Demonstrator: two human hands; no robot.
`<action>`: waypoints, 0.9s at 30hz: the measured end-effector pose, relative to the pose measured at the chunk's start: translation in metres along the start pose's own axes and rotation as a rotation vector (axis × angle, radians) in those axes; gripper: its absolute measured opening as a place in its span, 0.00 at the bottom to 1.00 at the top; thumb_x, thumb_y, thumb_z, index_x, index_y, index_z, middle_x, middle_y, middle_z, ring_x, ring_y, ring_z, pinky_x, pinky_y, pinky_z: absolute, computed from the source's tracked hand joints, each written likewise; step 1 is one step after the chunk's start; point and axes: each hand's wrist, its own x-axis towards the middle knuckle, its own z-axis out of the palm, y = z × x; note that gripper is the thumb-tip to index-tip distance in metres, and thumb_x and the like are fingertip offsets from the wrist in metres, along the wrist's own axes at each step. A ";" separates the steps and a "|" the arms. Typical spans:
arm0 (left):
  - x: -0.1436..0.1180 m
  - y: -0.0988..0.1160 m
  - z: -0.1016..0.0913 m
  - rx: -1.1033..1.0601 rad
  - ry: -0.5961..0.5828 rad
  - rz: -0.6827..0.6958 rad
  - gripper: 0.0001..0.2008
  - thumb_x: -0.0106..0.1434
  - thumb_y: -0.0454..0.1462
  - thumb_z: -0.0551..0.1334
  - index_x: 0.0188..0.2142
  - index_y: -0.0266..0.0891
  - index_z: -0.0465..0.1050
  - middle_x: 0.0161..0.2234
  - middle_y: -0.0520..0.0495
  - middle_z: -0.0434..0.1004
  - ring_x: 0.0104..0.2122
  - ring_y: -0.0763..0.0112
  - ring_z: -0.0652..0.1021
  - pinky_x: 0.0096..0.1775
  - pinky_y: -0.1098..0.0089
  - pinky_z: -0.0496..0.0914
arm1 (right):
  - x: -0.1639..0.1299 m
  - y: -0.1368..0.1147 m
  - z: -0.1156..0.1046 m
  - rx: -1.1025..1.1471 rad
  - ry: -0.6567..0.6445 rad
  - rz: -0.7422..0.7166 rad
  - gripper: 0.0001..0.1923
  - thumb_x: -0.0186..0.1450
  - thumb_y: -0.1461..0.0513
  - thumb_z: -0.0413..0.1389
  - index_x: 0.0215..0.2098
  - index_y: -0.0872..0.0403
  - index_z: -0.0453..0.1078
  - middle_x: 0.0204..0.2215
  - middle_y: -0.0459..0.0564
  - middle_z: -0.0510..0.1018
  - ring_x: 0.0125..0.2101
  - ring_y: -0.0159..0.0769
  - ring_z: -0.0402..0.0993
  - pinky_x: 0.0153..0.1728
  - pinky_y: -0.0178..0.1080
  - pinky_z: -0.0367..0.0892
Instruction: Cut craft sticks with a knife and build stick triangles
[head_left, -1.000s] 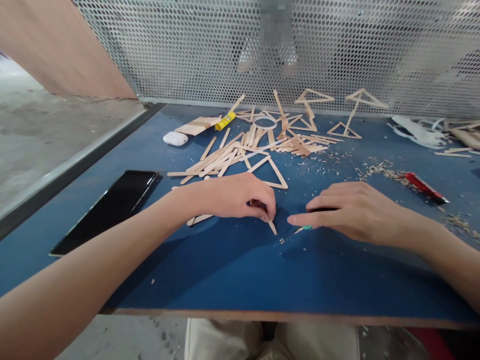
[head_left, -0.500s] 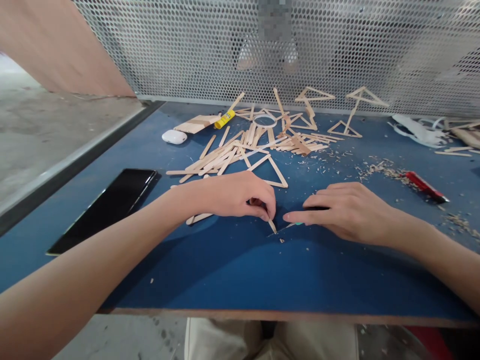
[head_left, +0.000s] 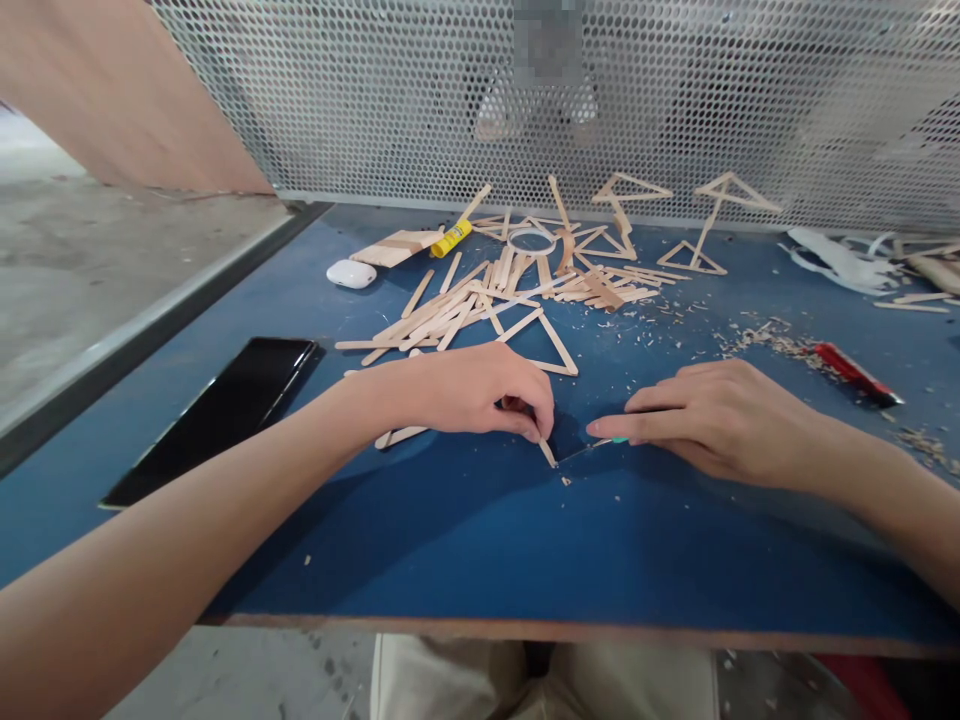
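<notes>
So the left hand (head_left: 472, 390) is pinching a wooden stick (head_left: 547, 453) down flat on the blue table (head_left: 450, 540), its cut end poking out past the fingertips. Right hand (head_left: 712, 415) is wrapped around a small knife (head_left: 600, 444) with a green grip, blade tip just beside that stick end. Little chips lie under it. Stick pile (head_left: 465, 305), black phone (head_left: 225, 405) and red cutter (head_left: 851, 370) sit further off.

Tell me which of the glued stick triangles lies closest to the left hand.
The flat triangle just beyond the left hand, at the loose pile's near edge. The others sit far back by the mesh screen.
</notes>
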 end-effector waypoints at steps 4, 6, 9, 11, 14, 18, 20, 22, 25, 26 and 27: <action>-0.001 0.000 0.001 0.005 0.005 0.003 0.07 0.68 0.32 0.64 0.40 0.44 0.81 0.41 0.51 0.83 0.39 0.73 0.80 0.42 0.74 0.70 | -0.003 -0.001 -0.006 -0.028 -0.005 0.013 0.27 0.73 0.66 0.47 0.66 0.36 0.64 0.45 0.44 0.82 0.31 0.31 0.74 0.31 0.35 0.57; 0.000 0.000 0.001 0.012 -0.002 0.002 0.07 0.68 0.32 0.63 0.40 0.43 0.81 0.41 0.50 0.83 0.40 0.73 0.80 0.43 0.74 0.70 | -0.005 -0.001 -0.008 -0.041 -0.008 0.005 0.28 0.73 0.67 0.47 0.66 0.36 0.64 0.44 0.44 0.82 0.31 0.31 0.73 0.31 0.35 0.57; 0.000 0.000 0.001 0.020 -0.014 0.000 0.07 0.69 0.33 0.63 0.40 0.43 0.81 0.41 0.50 0.82 0.40 0.73 0.80 0.44 0.75 0.70 | -0.006 0.001 -0.007 -0.046 0.002 0.005 0.29 0.73 0.67 0.47 0.68 0.35 0.61 0.44 0.43 0.82 0.31 0.31 0.73 0.31 0.36 0.56; 0.001 0.001 0.000 0.023 -0.019 -0.002 0.07 0.69 0.33 0.63 0.40 0.43 0.81 0.41 0.51 0.82 0.40 0.73 0.80 0.43 0.75 0.70 | -0.005 0.000 -0.005 -0.039 0.019 0.007 0.30 0.73 0.66 0.47 0.69 0.34 0.58 0.45 0.43 0.82 0.30 0.30 0.73 0.31 0.36 0.55; 0.001 0.001 0.000 0.025 -0.012 0.002 0.07 0.69 0.32 0.63 0.41 0.44 0.81 0.41 0.51 0.82 0.39 0.73 0.80 0.43 0.74 0.70 | -0.001 -0.003 -0.004 -0.043 0.030 -0.008 0.30 0.73 0.66 0.46 0.69 0.34 0.58 0.44 0.43 0.82 0.30 0.31 0.73 0.30 0.36 0.55; 0.001 0.000 0.000 0.024 -0.011 0.011 0.07 0.69 0.33 0.63 0.41 0.44 0.81 0.41 0.51 0.82 0.39 0.73 0.80 0.43 0.75 0.69 | 0.002 -0.009 -0.006 -0.070 0.009 -0.010 0.31 0.72 0.68 0.46 0.69 0.36 0.59 0.42 0.45 0.82 0.29 0.31 0.72 0.30 0.36 0.54; 0.001 0.000 0.000 0.023 -0.013 0.005 0.07 0.69 0.33 0.63 0.41 0.44 0.81 0.41 0.51 0.82 0.39 0.73 0.80 0.43 0.75 0.69 | 0.002 -0.009 -0.007 -0.068 0.007 -0.010 0.31 0.72 0.69 0.45 0.68 0.36 0.59 0.42 0.45 0.82 0.29 0.30 0.71 0.31 0.36 0.55; 0.001 0.000 0.000 0.025 -0.014 -0.001 0.07 0.68 0.32 0.64 0.41 0.44 0.81 0.41 0.51 0.82 0.39 0.73 0.80 0.42 0.75 0.69 | 0.002 -0.008 -0.006 -0.062 0.010 -0.014 0.31 0.72 0.69 0.45 0.68 0.36 0.60 0.42 0.45 0.82 0.30 0.30 0.71 0.31 0.36 0.55; 0.001 0.000 0.000 0.029 -0.014 -0.001 0.07 0.68 0.32 0.64 0.41 0.44 0.81 0.41 0.50 0.82 0.39 0.73 0.80 0.42 0.74 0.70 | 0.002 -0.008 -0.005 -0.060 0.006 -0.019 0.31 0.72 0.68 0.45 0.68 0.36 0.60 0.42 0.45 0.82 0.30 0.30 0.72 0.31 0.36 0.55; 0.001 0.000 0.000 0.028 -0.012 0.001 0.07 0.68 0.32 0.63 0.41 0.44 0.81 0.41 0.50 0.82 0.39 0.73 0.80 0.42 0.74 0.70 | 0.003 -0.008 -0.005 -0.062 0.003 -0.019 0.31 0.72 0.68 0.45 0.68 0.36 0.60 0.42 0.45 0.82 0.30 0.30 0.72 0.31 0.36 0.55; 0.001 0.000 0.001 0.026 -0.009 0.003 0.08 0.68 0.32 0.63 0.41 0.44 0.81 0.41 0.50 0.82 0.39 0.73 0.80 0.43 0.74 0.70 | 0.003 -0.009 -0.006 -0.065 0.001 -0.018 0.31 0.72 0.69 0.45 0.68 0.37 0.60 0.42 0.45 0.82 0.29 0.30 0.71 0.31 0.36 0.55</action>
